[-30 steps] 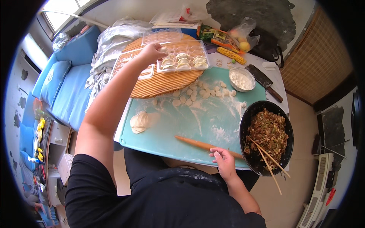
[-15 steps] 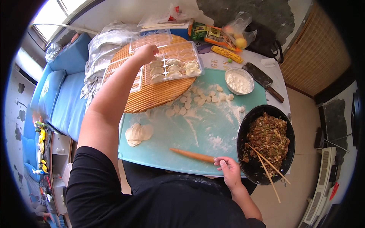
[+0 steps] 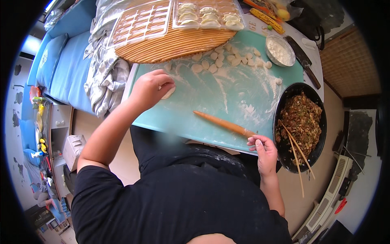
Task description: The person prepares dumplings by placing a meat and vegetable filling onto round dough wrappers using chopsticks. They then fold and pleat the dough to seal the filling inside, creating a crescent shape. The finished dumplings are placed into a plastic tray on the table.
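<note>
My left hand [image 3: 151,90] is over the left part of the teal mat [image 3: 183,118], its fingers bent together at a pale round dumpling wrapper [image 3: 168,93]; the hand hides most of what lies beneath. At the mat's front edge, my right hand [image 3: 265,152] has its fingers closed at the thick end of a wooden rolling pin [image 3: 223,123], which lies slanting on the mat. Small dough pieces [image 3: 213,68] dusted with flour are scattered along the mat's far side. Folded dumplings [image 3: 209,17] fill compartments of a clear plastic tray [image 3: 195,25].
A black pan of minced filling [image 3: 300,122] stands at the right, with chopsticks [image 3: 295,156] across its rim. Beyond it are a flour bowl [image 3: 280,51], a cleaver [image 3: 302,59] and corn [image 3: 267,20]. An unfilled tray [image 3: 140,22] rests on the slatted round board [image 3: 178,45].
My left hand has come back from the dumpling tray to the wrappers on the mat. My right hand stays by the rolling pin's end. The whole view has shifted.
</note>
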